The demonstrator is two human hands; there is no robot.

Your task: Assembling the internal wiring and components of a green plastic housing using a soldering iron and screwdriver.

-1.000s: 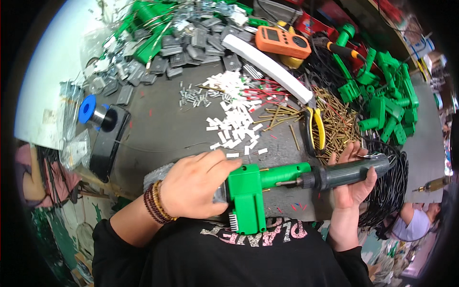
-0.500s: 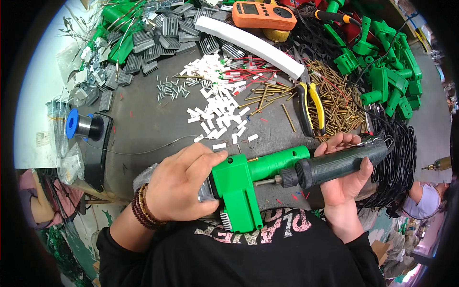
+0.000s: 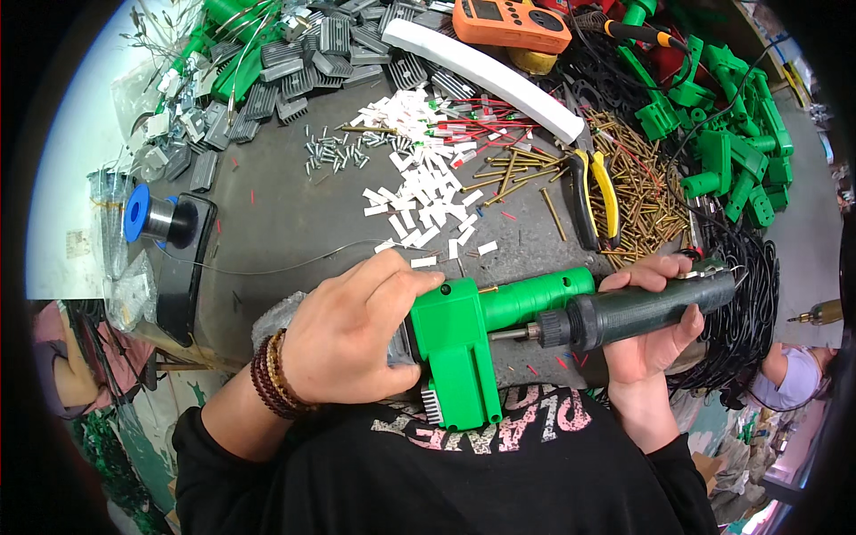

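My left hand point(image 3: 352, 334), a beaded bracelet at its wrist, is closed round the left end of a green plastic tool housing point(image 3: 455, 343). The housing has a wide body and a round handle stretching right; a row of metal fins shows at its lower left. In my right hand point(image 3: 637, 361) lies a black electric screwdriver point(image 3: 646, 312), the palm under it, fingers and thumb curled about its barrel. Its bit points left, alongside the handle, with the tip close to the housing's body. Whether the tip touches anything cannot be made out.
Beyond my hands lie white tabs point(image 3: 428, 201), small screws point(image 3: 334, 152), long brass screws point(image 3: 637, 192) and yellow-black pliers point(image 3: 595, 196). A solder spool point(image 3: 159, 218) stands left. Heat sinks point(image 3: 321, 58), an orange multimeter point(image 3: 510, 25) and green parts point(image 3: 736, 152) line the back; black cable point(image 3: 736, 312) sits right.
The view has shifted slightly, so most of the bench appears farther right. Both hands keep their holds, and the screwdriver stays in about the same place beside the housing.
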